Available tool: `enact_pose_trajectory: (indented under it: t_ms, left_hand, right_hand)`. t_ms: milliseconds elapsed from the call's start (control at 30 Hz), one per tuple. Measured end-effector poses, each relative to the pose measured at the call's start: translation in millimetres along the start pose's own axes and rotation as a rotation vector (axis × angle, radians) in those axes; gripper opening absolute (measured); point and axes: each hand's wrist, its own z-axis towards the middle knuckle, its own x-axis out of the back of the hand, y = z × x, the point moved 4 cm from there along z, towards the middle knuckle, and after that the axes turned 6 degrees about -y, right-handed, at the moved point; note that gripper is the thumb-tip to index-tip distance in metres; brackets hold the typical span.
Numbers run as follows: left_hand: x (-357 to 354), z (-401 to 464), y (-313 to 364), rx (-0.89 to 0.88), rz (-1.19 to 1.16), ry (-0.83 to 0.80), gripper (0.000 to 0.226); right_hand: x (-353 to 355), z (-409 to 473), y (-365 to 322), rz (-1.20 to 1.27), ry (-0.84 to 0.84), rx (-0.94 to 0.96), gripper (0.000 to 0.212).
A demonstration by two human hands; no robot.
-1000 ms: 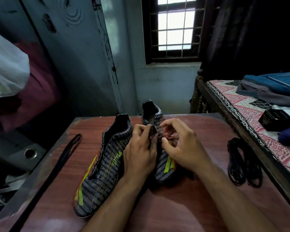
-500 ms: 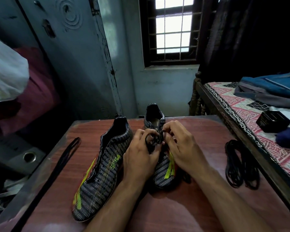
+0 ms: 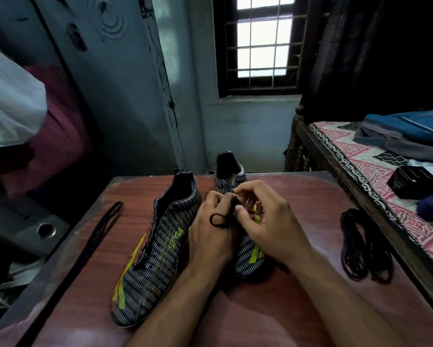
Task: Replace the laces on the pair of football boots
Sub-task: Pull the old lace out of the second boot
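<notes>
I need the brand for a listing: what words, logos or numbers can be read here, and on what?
"SEGA", in yellow-green letters, on the side of the left boot.
Black box on the bed: any print is too small to read.
Right boot: only yellow stripes show, no text.

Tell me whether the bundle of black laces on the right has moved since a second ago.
No. The lace bundle lies at the same spot by the table's right edge.

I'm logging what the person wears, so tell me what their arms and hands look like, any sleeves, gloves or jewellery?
Both forearms are bare as far as the frame shows, with no sleeve edge in view. The left hand and right hand wear no gloves, and no ring, watch or wristband is visible.
</notes>
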Motion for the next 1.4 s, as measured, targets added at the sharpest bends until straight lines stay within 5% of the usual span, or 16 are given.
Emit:
enact_pose_trajectory:
  t_ms: [433,800,1233,1400]
  left_hand:
    - [3.7,-1.1,4.7,-0.039,-0.084,0.093,0.025]
    - [-6.8,3.5,-4.7,-0.028,-0.036,0.012,0.029]
    - [6.0,4.9,-5.1,-0.077,-0.246,0.098,0.018]
    - [27.7,8.4,-10.0,0.1,-0.51,0.191,0.02]
  right_hand:
    - [-2.5,-3.7,27.7,-0.066,0.027,-0.124,0.006]
    - [7.2,-2.6,-0.8,-0.032,0.192,0.055,0.007]
    - [16.0,-5.0,-12.3,0.057,0.317,0.117,0.008]
    - [17.8,-1.3,-14.4,0.123,0.27,0.131,0.016]
